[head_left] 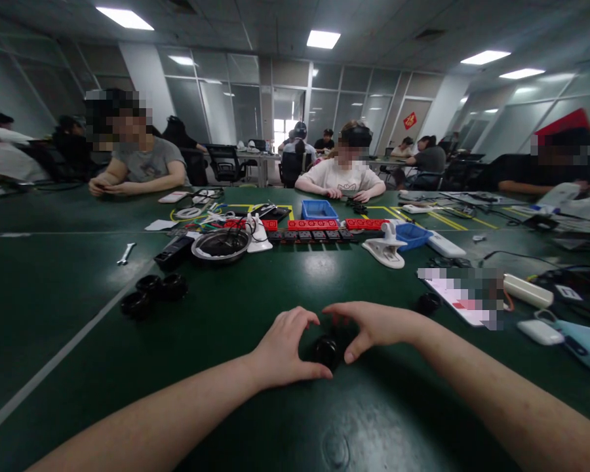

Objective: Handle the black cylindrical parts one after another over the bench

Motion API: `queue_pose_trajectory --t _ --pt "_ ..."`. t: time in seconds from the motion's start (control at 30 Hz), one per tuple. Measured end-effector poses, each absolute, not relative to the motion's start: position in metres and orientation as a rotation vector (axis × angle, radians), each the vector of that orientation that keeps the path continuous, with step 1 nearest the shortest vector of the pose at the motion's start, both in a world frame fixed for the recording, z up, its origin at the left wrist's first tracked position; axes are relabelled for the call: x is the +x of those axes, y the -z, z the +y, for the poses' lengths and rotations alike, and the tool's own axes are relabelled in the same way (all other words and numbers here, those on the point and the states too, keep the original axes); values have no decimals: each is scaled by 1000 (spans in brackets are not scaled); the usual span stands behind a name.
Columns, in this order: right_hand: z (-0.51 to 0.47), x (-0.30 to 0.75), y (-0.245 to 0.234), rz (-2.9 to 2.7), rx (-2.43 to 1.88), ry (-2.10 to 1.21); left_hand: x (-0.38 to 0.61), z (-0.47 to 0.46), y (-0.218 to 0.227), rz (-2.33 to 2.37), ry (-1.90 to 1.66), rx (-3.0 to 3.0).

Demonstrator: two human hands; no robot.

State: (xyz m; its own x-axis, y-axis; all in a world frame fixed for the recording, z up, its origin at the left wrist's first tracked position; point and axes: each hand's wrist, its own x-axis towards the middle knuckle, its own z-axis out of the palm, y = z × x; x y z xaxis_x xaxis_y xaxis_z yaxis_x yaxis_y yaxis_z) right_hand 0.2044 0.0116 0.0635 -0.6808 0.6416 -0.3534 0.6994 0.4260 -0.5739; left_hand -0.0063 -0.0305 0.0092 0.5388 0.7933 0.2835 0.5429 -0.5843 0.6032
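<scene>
Both my hands meet on the green table (285, 275) in front of me around a small black round part (327, 350). My left hand (281, 349) is curled, its thumb and fingers closed against the left side of the part. My right hand (368, 328) arches over it from the right, fingertips touching the left hand's fingers and thumb pressed at the part's right side. Most of the part is hidden between the hands.
Three black rubber wheels (152, 294) lie to the left, with a spanner (126, 253) beyond them. A metal bowl (221, 244), red power strips (314, 225), blue bins (319, 209) and a white clamp (387, 249) stand mid-table. Phones and chargers lie right. People sit around the far side.
</scene>
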Motion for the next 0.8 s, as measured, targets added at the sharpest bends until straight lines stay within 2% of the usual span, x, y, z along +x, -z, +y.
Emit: queue_pose_trajectory --t 0.33,0.53,0.7,0.8 --pt "-2 193 -41 2847 859 993 -4 -34 -7 778 -677 2455" --pt "-12 194 -31 2918 1041 1034 -2 -33 -5 975 -687 2262" --pt "-20 185 -12 3027 1270 1298 -3 -31 -5 1102 -905 2059" --pt "-23 182 -2 3205 1239 1132 -6 -29 -4 946 -1006 2093"
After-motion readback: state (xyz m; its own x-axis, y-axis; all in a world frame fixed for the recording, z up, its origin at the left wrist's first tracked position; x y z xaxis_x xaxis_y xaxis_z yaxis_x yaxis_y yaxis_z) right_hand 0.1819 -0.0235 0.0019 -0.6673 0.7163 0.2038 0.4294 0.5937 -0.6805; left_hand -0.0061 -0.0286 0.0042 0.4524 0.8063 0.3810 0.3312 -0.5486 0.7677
